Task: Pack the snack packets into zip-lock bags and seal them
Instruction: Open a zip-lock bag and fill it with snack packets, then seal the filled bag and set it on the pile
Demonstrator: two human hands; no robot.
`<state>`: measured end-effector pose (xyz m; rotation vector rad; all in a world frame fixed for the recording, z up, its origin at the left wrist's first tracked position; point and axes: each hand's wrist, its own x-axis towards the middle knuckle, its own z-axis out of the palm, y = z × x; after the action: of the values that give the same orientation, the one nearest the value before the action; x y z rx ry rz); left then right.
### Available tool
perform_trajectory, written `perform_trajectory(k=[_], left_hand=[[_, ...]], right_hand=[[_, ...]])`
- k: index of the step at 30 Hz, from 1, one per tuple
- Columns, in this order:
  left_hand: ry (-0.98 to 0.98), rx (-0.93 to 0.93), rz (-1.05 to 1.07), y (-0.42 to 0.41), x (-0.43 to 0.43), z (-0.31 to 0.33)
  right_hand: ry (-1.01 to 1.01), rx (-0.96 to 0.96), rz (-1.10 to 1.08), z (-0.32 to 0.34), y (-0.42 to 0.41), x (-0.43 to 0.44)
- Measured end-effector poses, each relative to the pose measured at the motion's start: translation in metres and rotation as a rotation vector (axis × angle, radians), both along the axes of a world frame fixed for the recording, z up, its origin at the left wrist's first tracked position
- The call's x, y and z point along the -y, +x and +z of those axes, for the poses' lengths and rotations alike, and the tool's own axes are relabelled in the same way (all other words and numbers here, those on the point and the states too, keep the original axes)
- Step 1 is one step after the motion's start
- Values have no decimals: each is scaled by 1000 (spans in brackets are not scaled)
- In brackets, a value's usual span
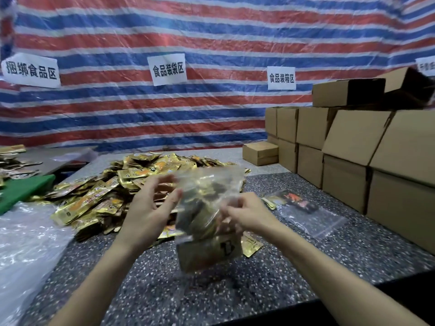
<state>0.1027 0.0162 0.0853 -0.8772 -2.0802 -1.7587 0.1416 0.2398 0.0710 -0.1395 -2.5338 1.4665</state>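
A clear zip-lock bag (207, 208) with gold snack packets inside hangs above the speckled table (146, 290), blurred by motion. My right hand (244, 214) pinches the bag's right side, fingers curled. At the bag's upper left edge is my left hand (150, 205), palm up, thumb touching the plastic and fingers spread. Behind the bag lies a big heap of gold snack packets (113, 191). One gold packet (251, 246) lies on the table just right of the bag. A second zip-lock bag (306, 212) holding dark packets lies flat to the right.
Stacked cardboard boxes (353, 165) line the table's right side and back corner. A pile of clear plastic bags (26, 245) covers the left front. A green board (21, 189) lies at the left. A striped tarp with paper signs hangs behind.
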Motion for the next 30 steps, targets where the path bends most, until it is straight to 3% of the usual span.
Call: perform_trajectory(k=[5,9,12,16,20,25,30], left_hand=[[-213,-100,-3,10,-6,-10],[-256,-83,-54,11,-11,-16],[-270,-78,-72,10,-12,-20],[-288,-58,-84,9,-7,-21],[-272,-24,-57,8,3,-23],[-221,3,117,3,29,-31],[-391,58,388,-23,88,-39]], right_hand=[[-465,-101,-431,27,-2,-51],[-942,-237,-624,28,-6,-90],[-1108,-216,-650,3,-6,-106],[-1071,54,-618,-27,3,-101],[-858,185,-543,-32,3,-70],[-574,210,-164,-27,-12,-3],[-451,123,142,-18,-21,56]])
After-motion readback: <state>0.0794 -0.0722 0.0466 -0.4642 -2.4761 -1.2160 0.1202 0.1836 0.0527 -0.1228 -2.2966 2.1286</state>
